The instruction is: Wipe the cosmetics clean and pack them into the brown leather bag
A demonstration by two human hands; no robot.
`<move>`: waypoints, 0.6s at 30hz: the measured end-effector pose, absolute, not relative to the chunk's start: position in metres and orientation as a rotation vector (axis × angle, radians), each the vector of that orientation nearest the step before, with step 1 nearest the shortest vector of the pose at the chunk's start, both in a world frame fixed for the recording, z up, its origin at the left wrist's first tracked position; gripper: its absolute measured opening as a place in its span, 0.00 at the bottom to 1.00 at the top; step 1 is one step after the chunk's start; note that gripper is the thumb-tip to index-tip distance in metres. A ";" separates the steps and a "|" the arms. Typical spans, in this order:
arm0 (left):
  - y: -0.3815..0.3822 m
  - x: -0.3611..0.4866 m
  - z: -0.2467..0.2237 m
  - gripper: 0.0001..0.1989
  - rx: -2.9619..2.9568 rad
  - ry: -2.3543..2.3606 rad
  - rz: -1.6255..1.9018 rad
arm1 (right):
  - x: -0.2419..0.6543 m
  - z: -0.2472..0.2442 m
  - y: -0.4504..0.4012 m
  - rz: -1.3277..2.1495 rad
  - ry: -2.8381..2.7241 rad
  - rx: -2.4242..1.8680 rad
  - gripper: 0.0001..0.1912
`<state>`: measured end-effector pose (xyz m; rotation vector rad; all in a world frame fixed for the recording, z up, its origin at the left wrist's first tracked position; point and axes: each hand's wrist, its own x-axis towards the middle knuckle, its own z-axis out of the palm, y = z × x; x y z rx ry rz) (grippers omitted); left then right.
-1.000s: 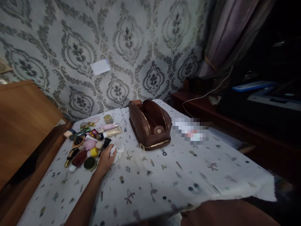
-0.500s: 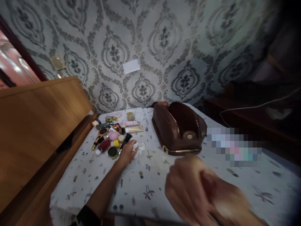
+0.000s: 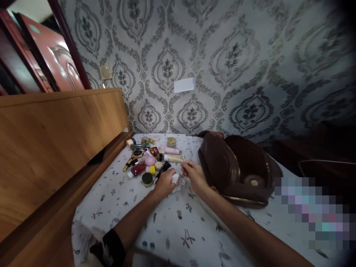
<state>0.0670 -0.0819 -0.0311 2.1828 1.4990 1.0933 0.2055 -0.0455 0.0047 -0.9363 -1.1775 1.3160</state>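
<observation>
A brown leather zip bag [image 3: 218,163] gapes open on the surface [image 3: 167,226], under a white cloth with plant prints, to the right of your hands; its dark interior is too shadowed to show any contents. A round leather flap with a gold-coloured snap [image 3: 253,183] sits at its near end. To your left lies a spread of cosmetics: a squat jar with a dark green lid [image 3: 147,179], a jar topped in gold [image 3: 171,142] at the back, and a deep-red bottle with a white cap [image 3: 138,169], lids on, the jars' fill hidden.

Your left hand [image 3: 164,184] rests low beside a slim black tube [image 3: 162,171], its fingers curled around a crumpled white tissue [image 3: 175,178] that pokes out toward your other hand. A black band of fabric [image 3: 113,245] shows near that elbow. Your right hand [image 3: 194,175] reaches in from the right, forearm slanting past the bag's near corner, fingers bent near the end of a cream-coloured tube [image 3: 174,158]; how nearly they close, or whether they grip anything, you cannot tell.
</observation>
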 end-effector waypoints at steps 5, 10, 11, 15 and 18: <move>-0.084 0.067 -0.024 0.08 2.074 1.560 1.208 | 0.194 -0.024 -0.026 1.155 -1.222 -0.978 0.20; -0.089 0.065 -0.017 0.16 2.009 1.569 1.289 | 0.193 -0.040 -0.031 1.095 -1.342 -0.946 0.19; -0.089 0.065 -0.015 0.18 2.003 1.569 1.296 | 0.194 -0.041 -0.032 1.100 -1.360 -0.944 0.18; -0.091 0.061 -0.009 0.19 1.986 1.571 1.310 | 0.198 -0.042 -0.030 1.122 -1.389 -0.950 0.19; -0.090 0.058 -0.001 0.17 1.984 1.569 1.327 | 0.199 -0.042 -0.028 1.125 -1.392 -0.957 0.21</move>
